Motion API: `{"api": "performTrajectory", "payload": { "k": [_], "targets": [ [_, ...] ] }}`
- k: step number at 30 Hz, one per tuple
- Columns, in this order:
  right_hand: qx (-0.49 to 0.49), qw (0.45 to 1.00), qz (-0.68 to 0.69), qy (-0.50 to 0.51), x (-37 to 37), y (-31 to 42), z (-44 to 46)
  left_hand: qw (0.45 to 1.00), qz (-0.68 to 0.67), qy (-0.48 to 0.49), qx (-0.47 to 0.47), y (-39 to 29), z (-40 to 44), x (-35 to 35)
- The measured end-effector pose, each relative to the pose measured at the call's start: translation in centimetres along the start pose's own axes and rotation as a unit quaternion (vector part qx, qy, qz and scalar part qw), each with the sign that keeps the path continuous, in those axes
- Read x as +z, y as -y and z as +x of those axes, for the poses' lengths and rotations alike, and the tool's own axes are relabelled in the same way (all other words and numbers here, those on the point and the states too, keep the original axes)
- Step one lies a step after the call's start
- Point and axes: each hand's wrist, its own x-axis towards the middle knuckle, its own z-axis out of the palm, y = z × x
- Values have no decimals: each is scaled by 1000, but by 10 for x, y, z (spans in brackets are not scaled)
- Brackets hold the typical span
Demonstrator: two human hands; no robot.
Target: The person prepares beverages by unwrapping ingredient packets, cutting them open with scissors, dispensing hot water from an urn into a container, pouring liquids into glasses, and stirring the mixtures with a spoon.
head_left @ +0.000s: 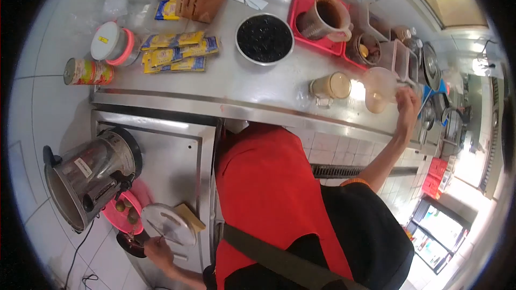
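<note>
My right hand (408, 101) is closed on the handle of a clear plastic jug (378, 87), tilted over the counter, with a little tan liquid in it. Just left of the jug stands a glass mug (333, 87) of tan, milky drink. Down at the lower left, my left hand (159, 251) has curled fingers beside a round metal lid (167, 224) and a dark round dish (129, 245). What those fingers grip, if anything, is too small to make out.
On the steel counter (215, 92) are a bowl of black jelly-like pieces (264, 38), yellow-and-blue packets (180, 51), a can (88, 72) and a red tray (301, 8) with a brown-filled pitcher (328, 16). A metal urn (94, 169) and pink basket (141, 196) stand at left.
</note>
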Motion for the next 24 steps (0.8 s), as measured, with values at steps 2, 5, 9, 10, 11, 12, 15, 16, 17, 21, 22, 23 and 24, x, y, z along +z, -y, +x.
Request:
{"api": "performTrajectory", "payload": {
  "k": [2, 5, 9, 10, 11, 12, 15, 16, 17, 21, 22, 23, 24],
  "targets": [
    [57, 985, 156, -46, -4, 8, 18, 994, -80, 24, -72, 3, -7, -16],
    [66, 978, 171, -98, 18, 34, 68, 999, -42, -27, -11, -11, -15, -62],
    [21, 992, 98, -75, 61, 58, 143, 998, -19, -47, 21, 10, -17, -108],
    [18, 992, 109, -57, 65, 42, 161, 997, -21, -73, -8, 13, -18, -117],
    [-89, 993, -76, -17, 63, 8, 195, 997, -3, -71, -11, 7, -18, -133],
    [-210, 947, -239, 29, 76, -27, 247, 997, 22, -71, -33, 4, -20, -151],
    [-255, 955, -121, 86, 134, 21, 184, 984, 23, -120, -130, -1, -15, -189],
    [-150, 978, 69, 125, 149, 61, 149, 987, 47, -92, -125, -9, -4, -211],
    [-49, 965, 228, 124, 164, 93, 119, 985, -17, -96, -144, -17, 7, -229],
    [31, 949, 216, 226, 193, 12, 203, 980, -9, -168, -104, -18, 27, -275],
    [36, 946, 212, 243, 200, 1, 217, 980, -16, -170, -103, -11, 34, -280],
    [40, 944, 208, 251, 201, -9, 226, 981, -25, -169, -93, -1, 40, -284],
    [46, 941, 202, 269, 207, -20, 244, 980, -26, -173, -94, 7, 50, -286]
  ]
}}
